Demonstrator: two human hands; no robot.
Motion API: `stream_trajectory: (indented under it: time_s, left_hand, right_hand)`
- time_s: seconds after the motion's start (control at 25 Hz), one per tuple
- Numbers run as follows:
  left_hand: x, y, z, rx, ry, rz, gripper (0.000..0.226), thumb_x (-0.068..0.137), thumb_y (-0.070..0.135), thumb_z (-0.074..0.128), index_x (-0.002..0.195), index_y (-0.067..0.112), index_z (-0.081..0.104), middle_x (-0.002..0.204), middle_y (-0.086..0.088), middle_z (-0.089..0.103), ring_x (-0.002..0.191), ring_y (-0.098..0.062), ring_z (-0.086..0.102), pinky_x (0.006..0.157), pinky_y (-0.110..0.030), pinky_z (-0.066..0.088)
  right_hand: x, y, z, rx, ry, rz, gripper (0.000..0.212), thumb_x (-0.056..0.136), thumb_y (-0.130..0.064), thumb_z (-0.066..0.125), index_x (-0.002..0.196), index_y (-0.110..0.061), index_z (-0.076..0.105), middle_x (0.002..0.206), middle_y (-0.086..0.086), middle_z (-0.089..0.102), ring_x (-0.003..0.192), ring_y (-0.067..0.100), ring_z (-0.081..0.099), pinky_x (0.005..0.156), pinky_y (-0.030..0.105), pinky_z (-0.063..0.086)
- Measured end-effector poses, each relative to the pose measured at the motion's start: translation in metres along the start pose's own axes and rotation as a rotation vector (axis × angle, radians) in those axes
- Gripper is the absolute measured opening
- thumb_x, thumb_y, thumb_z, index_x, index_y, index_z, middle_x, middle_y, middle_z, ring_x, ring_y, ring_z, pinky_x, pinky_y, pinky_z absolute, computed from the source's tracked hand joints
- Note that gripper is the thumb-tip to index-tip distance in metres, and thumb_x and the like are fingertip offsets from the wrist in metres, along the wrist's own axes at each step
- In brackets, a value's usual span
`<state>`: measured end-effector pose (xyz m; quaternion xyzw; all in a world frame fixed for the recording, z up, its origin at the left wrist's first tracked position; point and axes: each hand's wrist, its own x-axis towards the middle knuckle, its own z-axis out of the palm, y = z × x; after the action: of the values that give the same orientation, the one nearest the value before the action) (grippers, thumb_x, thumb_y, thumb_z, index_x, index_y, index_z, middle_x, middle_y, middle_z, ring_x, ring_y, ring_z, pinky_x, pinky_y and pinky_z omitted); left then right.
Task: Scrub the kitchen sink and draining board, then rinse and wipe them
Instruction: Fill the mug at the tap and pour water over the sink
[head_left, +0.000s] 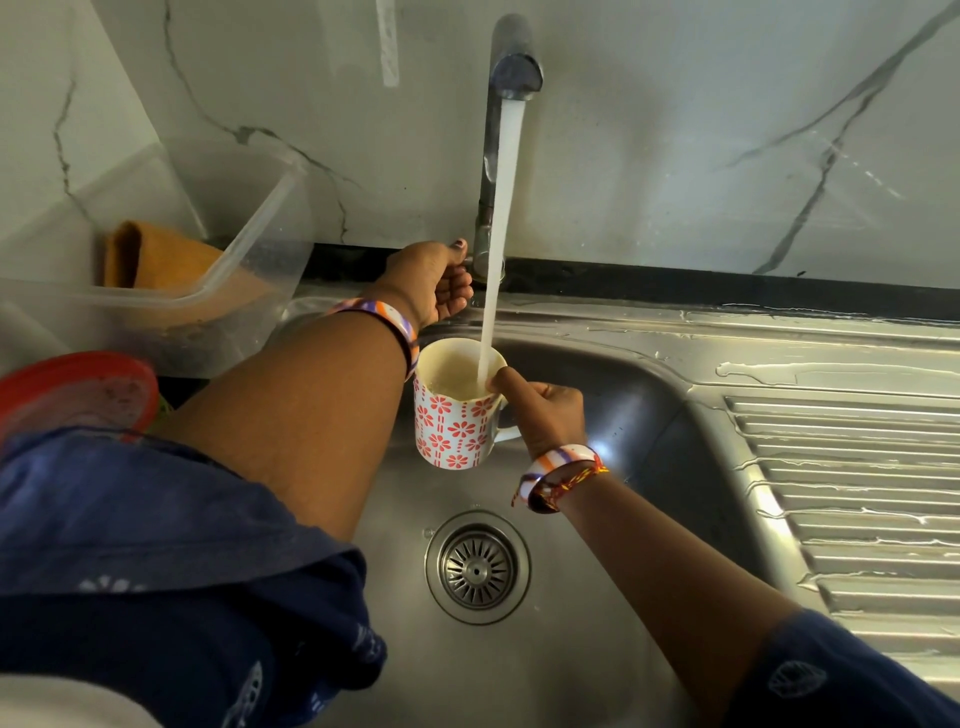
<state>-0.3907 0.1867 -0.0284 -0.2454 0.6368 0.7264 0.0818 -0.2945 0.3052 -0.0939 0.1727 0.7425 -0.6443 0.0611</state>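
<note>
Over the basin: sink wet; draining board to its right, streaked with water.
Mug: patterned mug held under the tap, stream landing inside, water near the rim.
Right hand: grip closed round the mug handle, thumb on the rim.
Left hand: grip curled round the tap lever.
Counter: clear tub with orange cloth, far left.
Step, judged: filling rinse water. Keep the mug level, shut off before overflow, then pour along the board toward the basin.
</note>
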Motion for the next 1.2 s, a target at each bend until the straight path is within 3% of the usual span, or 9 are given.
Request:
stream_trajectory:
  time_s: [0.76, 1.0, 1.2]
  left_hand:
    - [-0.0034, 0.0003, -0.0002, 0.097, 0.033, -0.024, 0.031, 0.095, 0.030, 0.052, 0.072, 0.010, 0.055, 0.071, -0.003, 0.057, 0.064, -0.014, 0.053, 0.066, -0.023, 0.046]
    - [-0.0044, 0.0009, 0.0002, 0.117, 0.002, -0.014, 0.034, 0.097, 0.030, 0.047, 0.073, 0.010, 0.059, 0.041, 0.004, 0.062, 0.063, -0.010, 0.057, 0.064, -0.021, 0.046]
    - [-0.0072, 0.0012, -0.0001, 0.094, -0.003, -0.005, 0.034, 0.097, 0.029, 0.047, 0.072, 0.010, 0.059, 0.040, 0.004, 0.061, 0.064, -0.011, 0.057, 0.066, -0.022, 0.047]
  right_hand:
    - [-0.0006, 0.0013, -0.0036, 0.036, 0.026, 0.021, 0.035, 0.080, -0.034, 0.066, 0.053, -0.011, 0.059, 0.058, 0.003, 0.058, 0.064, 0.015, 0.054, 0.058, 0.021, 0.040]
    - [0.0004, 0.0041, -0.0027, 0.036, 0.034, 0.006, 0.038, 0.079, -0.036, 0.066, 0.051, -0.011, 0.058, 0.061, 0.008, 0.059, 0.067, 0.018, 0.054, 0.060, 0.022, 0.039]
    - [0.0012, 0.0037, -0.0029, 0.040, 0.035, 0.011, 0.037, 0.079, -0.035, 0.067, 0.055, -0.009, 0.059, 0.062, 0.008, 0.059, 0.066, 0.018, 0.055, 0.058, 0.022, 0.039]
